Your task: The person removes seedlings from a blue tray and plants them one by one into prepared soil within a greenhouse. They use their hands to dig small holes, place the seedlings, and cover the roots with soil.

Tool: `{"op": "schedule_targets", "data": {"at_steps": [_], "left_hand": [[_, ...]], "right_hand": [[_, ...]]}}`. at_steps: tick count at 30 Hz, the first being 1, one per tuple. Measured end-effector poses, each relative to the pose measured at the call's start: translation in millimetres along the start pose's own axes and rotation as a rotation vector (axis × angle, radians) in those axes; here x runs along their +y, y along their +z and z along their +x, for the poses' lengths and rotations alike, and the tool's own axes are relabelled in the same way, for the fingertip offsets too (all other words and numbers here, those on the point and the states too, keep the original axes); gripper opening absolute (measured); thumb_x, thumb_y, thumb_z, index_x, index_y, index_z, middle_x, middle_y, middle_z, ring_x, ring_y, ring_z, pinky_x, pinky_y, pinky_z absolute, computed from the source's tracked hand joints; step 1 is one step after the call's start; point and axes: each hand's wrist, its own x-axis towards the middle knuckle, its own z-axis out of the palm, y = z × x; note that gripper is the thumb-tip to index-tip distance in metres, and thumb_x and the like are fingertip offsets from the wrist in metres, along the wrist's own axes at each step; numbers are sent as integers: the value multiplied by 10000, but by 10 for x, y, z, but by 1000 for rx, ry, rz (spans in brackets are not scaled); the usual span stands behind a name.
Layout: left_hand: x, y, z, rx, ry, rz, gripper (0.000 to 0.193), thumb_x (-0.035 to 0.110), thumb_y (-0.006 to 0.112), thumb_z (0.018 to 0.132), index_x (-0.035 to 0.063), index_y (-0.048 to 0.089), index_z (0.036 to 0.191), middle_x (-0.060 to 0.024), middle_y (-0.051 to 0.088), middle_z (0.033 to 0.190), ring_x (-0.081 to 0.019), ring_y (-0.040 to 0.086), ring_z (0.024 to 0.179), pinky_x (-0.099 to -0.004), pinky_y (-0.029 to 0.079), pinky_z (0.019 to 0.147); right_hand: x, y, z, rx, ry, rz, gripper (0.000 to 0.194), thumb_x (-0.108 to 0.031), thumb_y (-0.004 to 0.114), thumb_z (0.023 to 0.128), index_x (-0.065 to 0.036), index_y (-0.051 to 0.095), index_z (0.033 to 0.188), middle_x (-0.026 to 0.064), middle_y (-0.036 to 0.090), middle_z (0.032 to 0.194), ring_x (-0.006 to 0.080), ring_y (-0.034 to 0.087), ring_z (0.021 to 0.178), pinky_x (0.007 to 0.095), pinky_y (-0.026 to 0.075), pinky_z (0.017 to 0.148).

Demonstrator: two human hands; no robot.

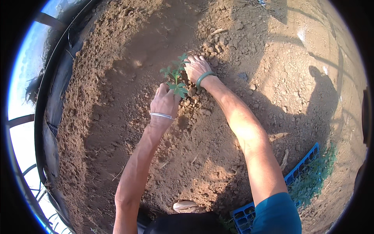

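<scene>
A young green seedling (175, 74) with lobed leaves stands in loose brown soil (190, 106) between my two hands. My left hand (164, 101), with a white band at the wrist, is at the near side of the stem. Its fingers curl down toward the soil, and the seedling's lower leaves partly cover them. My right hand (197, 68), wearing a green bangle (205, 78), is on the ground just right of the plant. Its fingertips are against the earth and partly hidden. Whether either hand grips anything is not visible.
A blue seedling tray (302, 163) with many small plants lies at lower right. Another blue cell tray (242, 218) is beside my body. A shoe (188, 206) shows below me. Dark plastic sheeting (60, 96) and a curved frame (43, 87) border the left.
</scene>
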Motion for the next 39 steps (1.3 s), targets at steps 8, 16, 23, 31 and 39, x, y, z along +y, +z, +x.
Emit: {"op": "schedule_targets", "data": {"at_steps": [8, 16, 23, 31, 39], "left_hand": [[-222, 41, 471, -23, -91, 21, 360, 376, 560, 915, 40, 689, 899, -198, 628, 867, -364, 623, 794, -439, 491, 688], [-378, 322, 615, 43, -294, -526, 203, 157, 734, 827, 7, 697, 960, -39, 700, 856, -77, 553, 691, -254, 470, 656], [-403, 302, 720, 56, -164, -512, 166, 87, 706, 821, 24, 715, 974, -27, 684, 880, -89, 596, 720, -246, 497, 636], [-592, 316, 831, 120, -218, -388, 189, 65, 709, 802, -3, 696, 978, -56, 698, 855, -107, 640, 700, -243, 525, 606], [-642, 355, 849, 111, -203, -353, 218, 148, 694, 806, 7, 687, 973, -81, 701, 833, -163, 659, 716, -284, 517, 617]], "right_hand": [[-250, -146, 93, -340, 64, -20, 297, -250, 491, 862, -96, 727, 957, 121, 660, 1102, 270, 495, 1175, 511, 242, 1054], [-340, 363, -316, 306, 140, 104, 404, -294, 585, 840, -27, 611, 1142, 159, 520, 1282, 311, 391, 1272, 451, 298, 1026], [-249, -71, -80, -54, 200, 103, 272, -285, 534, 859, -90, 712, 925, 88, 664, 1003, 244, 563, 1029, 402, 342, 922], [-465, 63, -506, 151, 140, 111, 267, -259, 541, 858, -45, 700, 836, 108, 638, 1047, 256, 527, 1037, 432, 356, 888], [-292, -112, 71, -205, 76, -55, 313, -246, 478, 906, -71, 704, 1035, 91, 659, 1064, 261, 531, 1133, 428, 334, 978]]}}
